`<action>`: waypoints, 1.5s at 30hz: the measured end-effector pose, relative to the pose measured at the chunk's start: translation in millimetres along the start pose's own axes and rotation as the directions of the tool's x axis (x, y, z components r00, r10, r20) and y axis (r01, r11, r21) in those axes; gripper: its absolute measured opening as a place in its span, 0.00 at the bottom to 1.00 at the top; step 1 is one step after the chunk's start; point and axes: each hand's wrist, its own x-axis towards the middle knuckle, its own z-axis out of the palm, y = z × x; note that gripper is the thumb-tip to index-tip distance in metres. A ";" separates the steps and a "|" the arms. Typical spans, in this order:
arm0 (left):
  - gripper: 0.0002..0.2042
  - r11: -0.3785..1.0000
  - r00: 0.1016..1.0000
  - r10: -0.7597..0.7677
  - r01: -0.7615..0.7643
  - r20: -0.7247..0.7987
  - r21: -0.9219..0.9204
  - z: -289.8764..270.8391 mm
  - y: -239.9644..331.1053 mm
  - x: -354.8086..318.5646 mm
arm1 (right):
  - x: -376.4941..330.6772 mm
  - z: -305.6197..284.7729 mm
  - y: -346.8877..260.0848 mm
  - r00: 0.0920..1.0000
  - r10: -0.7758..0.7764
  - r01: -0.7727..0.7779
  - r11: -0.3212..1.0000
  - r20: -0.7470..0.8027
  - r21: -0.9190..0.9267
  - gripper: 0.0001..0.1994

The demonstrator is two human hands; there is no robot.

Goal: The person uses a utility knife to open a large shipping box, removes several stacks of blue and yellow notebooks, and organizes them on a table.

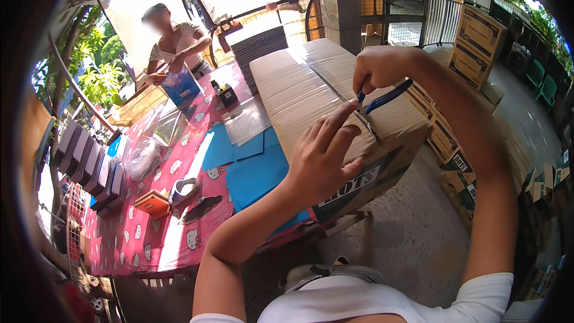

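Near the middle of the frame, a big cardboard box [311, 93] sits on the table [149, 227]. My left hand [323, 155] rests on it, fingers spread apart. My right hand [376, 69] squeezes blue-handled scissors [382, 97] over the box's taped seam.

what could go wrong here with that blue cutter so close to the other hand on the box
1. The right hand works the blue-handled cutter at the taped seam of the cardboard box, and the left hand has its fingers right beside the tip; a slip might nick them.
2. The box overhangs the table edge, so pressing down may tip it.
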 end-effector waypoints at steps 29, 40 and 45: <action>0.13 1.000 0.994 0.022 -0.020 0.109 -0.016 4.5 -11.7 -4.9 | 127.0 -11.0 51.9 0.930 0.190 -0.215 0.975 -0.313 -0.047 0.11; 0.12 0.967 0.948 0.091 -0.011 0.306 -0.255 22.1 -67.0 40.9 | 149.8 -36.7 44.6 0.979 0.165 -0.170 0.985 -0.121 -0.028 0.09; 0.13 0.961 0.960 0.187 -0.135 0.207 -0.241 35.8 -78.3 41.3 | 178.3 -48.5 53.7 0.994 0.084 -0.089 0.992 -0.069 -0.087 0.10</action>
